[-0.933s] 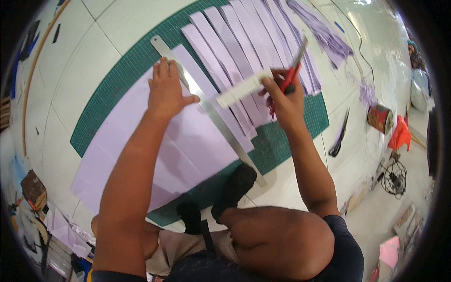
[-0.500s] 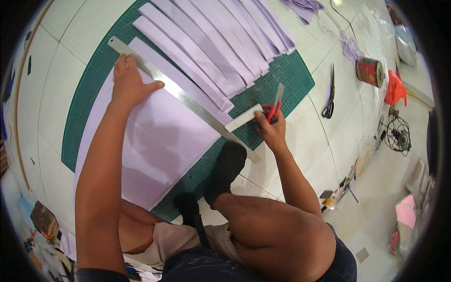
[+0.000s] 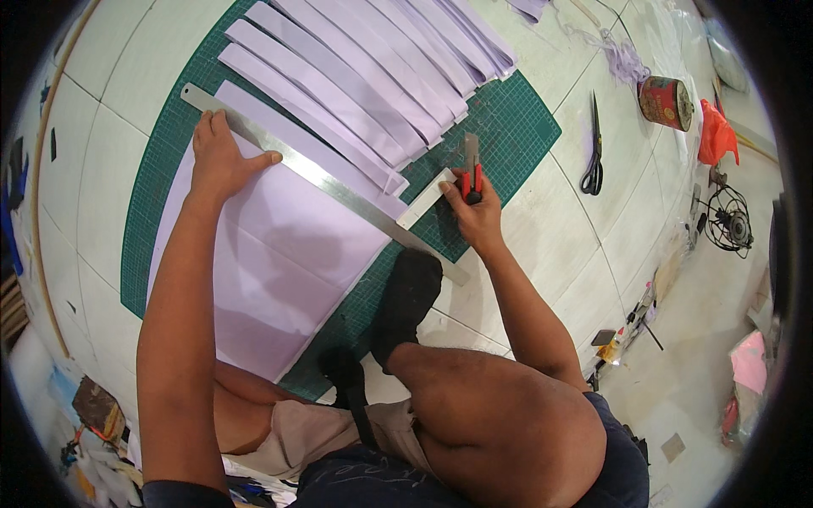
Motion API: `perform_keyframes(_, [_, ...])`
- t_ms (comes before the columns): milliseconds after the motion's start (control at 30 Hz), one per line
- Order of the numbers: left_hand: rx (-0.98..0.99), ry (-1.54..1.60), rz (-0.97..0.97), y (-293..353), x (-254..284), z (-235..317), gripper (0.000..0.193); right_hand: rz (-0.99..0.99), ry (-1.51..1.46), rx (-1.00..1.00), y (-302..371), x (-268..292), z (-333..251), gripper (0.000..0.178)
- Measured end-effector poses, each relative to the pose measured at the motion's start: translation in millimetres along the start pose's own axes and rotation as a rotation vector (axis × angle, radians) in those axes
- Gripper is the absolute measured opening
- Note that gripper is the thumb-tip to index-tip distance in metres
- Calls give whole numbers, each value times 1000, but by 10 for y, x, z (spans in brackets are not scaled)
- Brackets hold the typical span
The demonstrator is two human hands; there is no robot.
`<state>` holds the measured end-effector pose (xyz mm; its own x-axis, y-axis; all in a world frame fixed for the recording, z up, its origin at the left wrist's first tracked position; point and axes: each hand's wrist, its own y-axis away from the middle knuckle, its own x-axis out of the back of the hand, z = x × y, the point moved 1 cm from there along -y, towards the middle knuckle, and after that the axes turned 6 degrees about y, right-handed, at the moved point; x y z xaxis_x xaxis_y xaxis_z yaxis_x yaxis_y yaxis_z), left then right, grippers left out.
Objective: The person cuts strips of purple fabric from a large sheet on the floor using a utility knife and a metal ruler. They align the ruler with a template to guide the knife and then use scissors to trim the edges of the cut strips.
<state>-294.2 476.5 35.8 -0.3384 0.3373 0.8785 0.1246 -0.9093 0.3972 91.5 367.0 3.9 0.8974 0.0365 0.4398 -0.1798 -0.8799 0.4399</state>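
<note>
A long steel ruler (image 3: 318,176) lies diagonally over folded lilac fabric (image 3: 279,254) on a green cutting mat (image 3: 517,127). My left hand (image 3: 222,161) presses on the ruler's upper left part, thumb and fingers spread. In my right hand (image 3: 474,212) are a red and black utility knife (image 3: 472,173), its blade pointing up and away, and a short white strip (image 3: 426,199) pinched by the thumb. The strip's near end meets the ruler's far edge, by a lilac margin of fabric. My foot in a black sock (image 3: 408,292) rests beside the ruler's lower end.
Several cut lilac fabric strips (image 3: 356,85) lie side by side across the mat's far part. On the tiled floor to the right are black scissors (image 3: 594,148), a red can (image 3: 665,103), a red plastic bag (image 3: 718,135) and lilac scraps (image 3: 625,63).
The knife in my right hand has turned more upright. The whole view has shifted slightly; my left hand stays on the ruler and the white strip still meets its edge.
</note>
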Motion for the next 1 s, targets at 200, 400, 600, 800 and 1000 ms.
perform_keyframes(200, [-11,-8,-3,6,11,7,119,26,60,2,4,-6,-13,44])
perform_keyframes(400, [-21,5,23,-3,5,-27,119,15,36,-29,-57,19,74,48])
perform_keyframes(600, [-25,-9,21,-3,96,93,108,407,509,285,-328,617,77,45])
perform_keyframes(800, [-11,-16,38,-215,327,-120,62,200,94,14,-366,452,-683,45])
perform_keyframes(1000, [-35,-98,102,-346,372,-198,69,-303,389,181,-297,-557,-1598,39])
